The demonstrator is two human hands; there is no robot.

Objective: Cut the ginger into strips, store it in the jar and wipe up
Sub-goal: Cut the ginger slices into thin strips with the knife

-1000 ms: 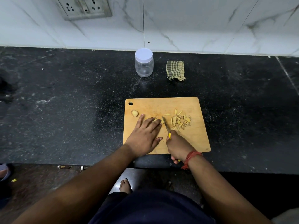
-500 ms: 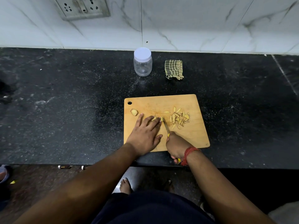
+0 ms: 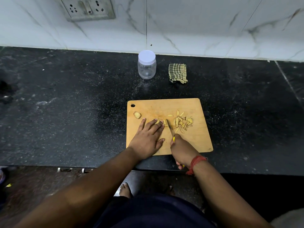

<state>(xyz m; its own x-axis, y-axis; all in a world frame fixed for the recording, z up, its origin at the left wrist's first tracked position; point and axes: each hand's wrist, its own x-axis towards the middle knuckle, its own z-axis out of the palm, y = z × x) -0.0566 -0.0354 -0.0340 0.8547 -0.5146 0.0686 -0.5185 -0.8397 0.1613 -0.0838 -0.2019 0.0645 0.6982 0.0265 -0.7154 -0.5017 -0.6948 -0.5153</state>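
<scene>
A wooden cutting board (image 3: 194,142) lies on the black counter. My left hand (image 3: 148,137) lies flat on the board, its straight fingertips pressing a ginger slice (image 3: 160,121). My right hand (image 3: 182,150) grips the yellow handle of a knife (image 3: 170,129), whose blade points away from me just right of my left fingertips. A pile of cut ginger strips (image 3: 183,122) sits right of the blade. One uncut ginger piece (image 3: 137,115) rests near the board's left edge. A clear jar (image 3: 146,64) with a white lid stands closed behind the board.
A folded checked cloth (image 3: 178,73) lies right of the jar, near the white marble wall. A socket plate (image 3: 88,8) is on the wall at upper left. The counter's front edge runs just below the board, with my bare feet on the floor beneath.
The knife blade has shifted slightly left, closer to my left fingertips. Both hands stay in much the same spots on the board.
</scene>
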